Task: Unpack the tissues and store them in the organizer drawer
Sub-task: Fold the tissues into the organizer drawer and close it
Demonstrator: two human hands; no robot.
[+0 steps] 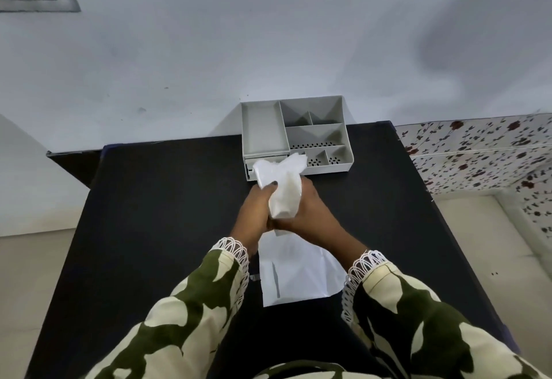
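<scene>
A bunch of white tissues [282, 187] stands upright between both my hands above the black table [149, 214]. My left hand [257, 208] grips its left side with the thumb across the front. On the bunch's right side is my right hand [310, 214], closed around it. The tissues' loose tops fan out in front of the grey organizer [316, 133], which stands at the table's far edge. Its small front drawer [249, 166] at the lower left is partly hidden behind the tissues. Flat white packaging [298, 277] lies on the table under my wrists.
The organizer has a long tray on the left and several smaller compartments on the right. A pale wall rises behind the table. A flowered cloth [484, 154] covers something to the right, and light floor shows on both sides.
</scene>
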